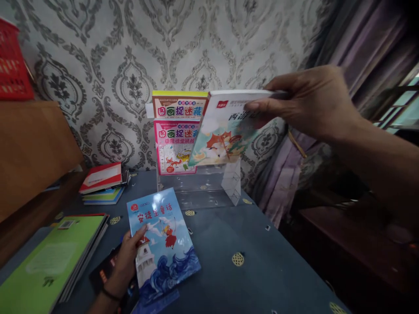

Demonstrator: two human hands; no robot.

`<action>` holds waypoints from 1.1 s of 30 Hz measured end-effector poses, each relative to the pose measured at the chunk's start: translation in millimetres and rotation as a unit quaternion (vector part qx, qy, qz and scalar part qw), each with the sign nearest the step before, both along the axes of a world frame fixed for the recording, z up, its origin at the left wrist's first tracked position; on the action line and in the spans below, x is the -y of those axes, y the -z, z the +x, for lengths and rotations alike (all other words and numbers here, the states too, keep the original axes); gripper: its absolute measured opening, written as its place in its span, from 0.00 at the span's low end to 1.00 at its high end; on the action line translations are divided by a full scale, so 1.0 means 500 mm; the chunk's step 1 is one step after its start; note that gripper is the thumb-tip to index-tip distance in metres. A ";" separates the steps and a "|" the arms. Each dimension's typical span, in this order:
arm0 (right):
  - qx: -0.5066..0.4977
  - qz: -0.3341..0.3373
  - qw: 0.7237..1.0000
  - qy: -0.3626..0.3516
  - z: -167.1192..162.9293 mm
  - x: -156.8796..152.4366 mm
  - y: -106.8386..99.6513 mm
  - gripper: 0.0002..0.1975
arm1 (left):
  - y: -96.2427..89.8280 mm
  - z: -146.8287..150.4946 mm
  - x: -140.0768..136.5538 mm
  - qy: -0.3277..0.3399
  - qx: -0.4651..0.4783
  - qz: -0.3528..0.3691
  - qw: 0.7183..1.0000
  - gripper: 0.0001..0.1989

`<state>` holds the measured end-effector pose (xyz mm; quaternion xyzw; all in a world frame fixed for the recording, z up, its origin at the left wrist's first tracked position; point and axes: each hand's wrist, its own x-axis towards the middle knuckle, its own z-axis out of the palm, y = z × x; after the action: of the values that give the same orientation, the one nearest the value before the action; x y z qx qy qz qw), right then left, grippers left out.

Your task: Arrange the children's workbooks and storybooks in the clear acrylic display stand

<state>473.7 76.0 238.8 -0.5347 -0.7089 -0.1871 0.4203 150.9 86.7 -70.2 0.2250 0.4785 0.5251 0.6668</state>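
Observation:
My right hand (304,98) pinches the top edge of a storybook (225,131) with a fox on its pale cover. This book hangs tilted in front of the right part of a clear acrylic book stand (209,187), hiding some of it. Two picture books stand in the rack, a brown-and-yellow one (180,107) behind a pink one (175,150). Lower down, my left hand (129,248) grips the left edge of a blue storybook (165,244), its thumb on the cover. Beneath that book and the wrist, a dark book (104,270) shows in part.
Green-covered books (49,261) lie stacked at the front left. Behind them sits a smaller pile topped by a red-and-white book (102,176). A brown box (32,152) and a red basket (13,63) stand at the left. The blue tablecloth (242,231) ends at the right, near a purple curtain (281,174).

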 end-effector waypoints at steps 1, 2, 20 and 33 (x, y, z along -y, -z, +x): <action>-0.001 -0.019 1.000 -0.014 -0.013 -0.005 0.007 0.17 | -0.001 -0.003 0.003 -0.007 -0.001 -0.007 1.000 0.15; -0.006 -0.041 0.999 -0.028 -0.027 -0.015 0.017 0.16 | -0.002 -0.006 0.006 -0.016 -0.002 -0.012 1.000 0.15; -0.010 -0.140 0.988 -0.066 -0.113 -0.199 0.144 0.23 | 0.014 -0.054 0.024 -0.032 0.023 -0.004 0.999 0.16; -0.003 -0.263 0.962 -0.068 -0.162 -0.265 0.199 0.11 | 0.015 -0.055 0.027 -0.036 0.012 -0.014 0.999 0.19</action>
<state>392.7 208.7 139.1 -0.5774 -0.7665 0.0363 0.2790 123.5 73.4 -77.5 0.1923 0.4854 0.5450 0.6560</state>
